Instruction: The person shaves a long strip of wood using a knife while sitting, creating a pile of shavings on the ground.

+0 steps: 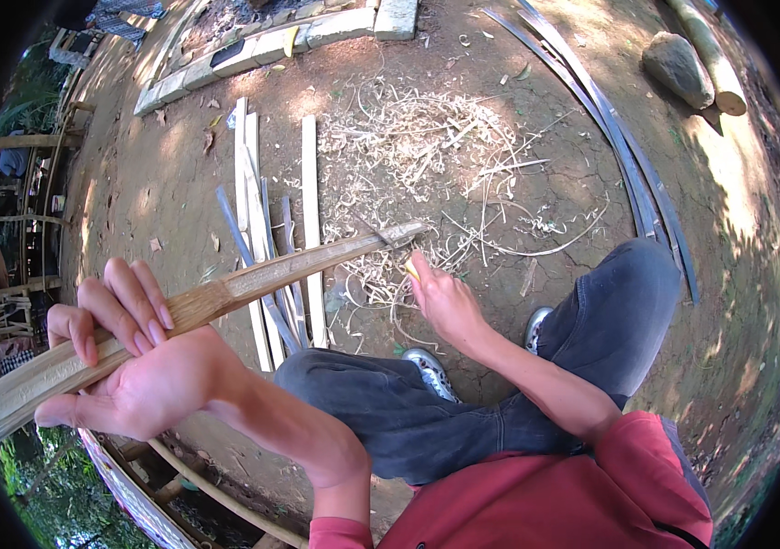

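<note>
My left hand (157,375) is wrapped round the thick end of a long split bamboo strip (289,268), its fingers over the top and the thumb beneath. The strip slants from the lower left up to the middle, its pale inner face upward. Close to the narrow far end, my right hand (449,309) grips a knife by its handle, of which only a bit of yellow shows. The dark knife blade (377,231) lies across the strip near its tip. Curled bamboo shavings (417,151) are heaped on the ground beyond.
Pale and dark bamboo strips (309,197) lie on the dirt left of the shavings. Long dark strips (623,151) curve along the right, near a rock (678,69) and a log (715,62). A stone border (340,29) runs across the far left. My bent knees flank the work.
</note>
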The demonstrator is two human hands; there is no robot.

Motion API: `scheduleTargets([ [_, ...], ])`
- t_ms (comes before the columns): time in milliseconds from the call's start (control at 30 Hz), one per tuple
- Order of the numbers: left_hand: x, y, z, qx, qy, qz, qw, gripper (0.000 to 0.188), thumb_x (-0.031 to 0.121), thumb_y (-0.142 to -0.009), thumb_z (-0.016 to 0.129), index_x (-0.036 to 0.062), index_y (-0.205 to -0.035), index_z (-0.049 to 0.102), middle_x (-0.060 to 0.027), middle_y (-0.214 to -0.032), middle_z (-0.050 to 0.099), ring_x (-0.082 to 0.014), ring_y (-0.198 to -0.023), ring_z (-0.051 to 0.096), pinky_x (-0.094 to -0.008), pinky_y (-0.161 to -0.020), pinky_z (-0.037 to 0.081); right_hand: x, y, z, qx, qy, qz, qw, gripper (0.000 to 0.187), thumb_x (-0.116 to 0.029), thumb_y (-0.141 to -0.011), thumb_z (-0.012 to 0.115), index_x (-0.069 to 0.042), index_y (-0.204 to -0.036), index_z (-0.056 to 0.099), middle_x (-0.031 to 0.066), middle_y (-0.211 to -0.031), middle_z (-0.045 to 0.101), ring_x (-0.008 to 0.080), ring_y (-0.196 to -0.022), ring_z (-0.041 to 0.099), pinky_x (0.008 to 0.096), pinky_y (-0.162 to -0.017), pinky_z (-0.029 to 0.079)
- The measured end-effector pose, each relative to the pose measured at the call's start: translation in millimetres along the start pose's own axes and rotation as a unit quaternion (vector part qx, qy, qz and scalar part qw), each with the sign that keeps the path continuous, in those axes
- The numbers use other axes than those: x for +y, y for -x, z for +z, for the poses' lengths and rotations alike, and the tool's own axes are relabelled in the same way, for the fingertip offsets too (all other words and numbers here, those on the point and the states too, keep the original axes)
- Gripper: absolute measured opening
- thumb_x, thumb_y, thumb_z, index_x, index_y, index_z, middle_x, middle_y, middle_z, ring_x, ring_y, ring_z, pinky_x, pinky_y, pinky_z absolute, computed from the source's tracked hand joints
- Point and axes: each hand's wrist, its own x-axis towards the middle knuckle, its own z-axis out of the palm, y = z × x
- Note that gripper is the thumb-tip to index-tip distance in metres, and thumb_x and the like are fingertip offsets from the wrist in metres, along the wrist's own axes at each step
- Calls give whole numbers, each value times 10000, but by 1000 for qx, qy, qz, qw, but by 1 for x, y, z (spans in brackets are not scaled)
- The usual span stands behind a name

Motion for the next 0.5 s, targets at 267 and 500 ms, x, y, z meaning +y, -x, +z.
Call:
scheduleTargets([
  [267,-5,-3,0,28,-55,16,998,629,693,-914,266,104,-706,343,-2,-472,251,-75,-379,210,-191,-336,163,-23,12,-21,-46,-56,7,997,269,-66,-916,540,60,-1136,450,258,-591,582,427,-571,622,476,-507,492],
  [500,0,3,8,11,-38,16,999,626,686,-916,272,101,-706,346,-2,-472,252,-74,-387,217,-192,-339,164,7,9,-3,-41,25,32,998,200,-65,-926,509,63,-1071,456,259,-588,587,427,-570,628,481,-501,502],
])
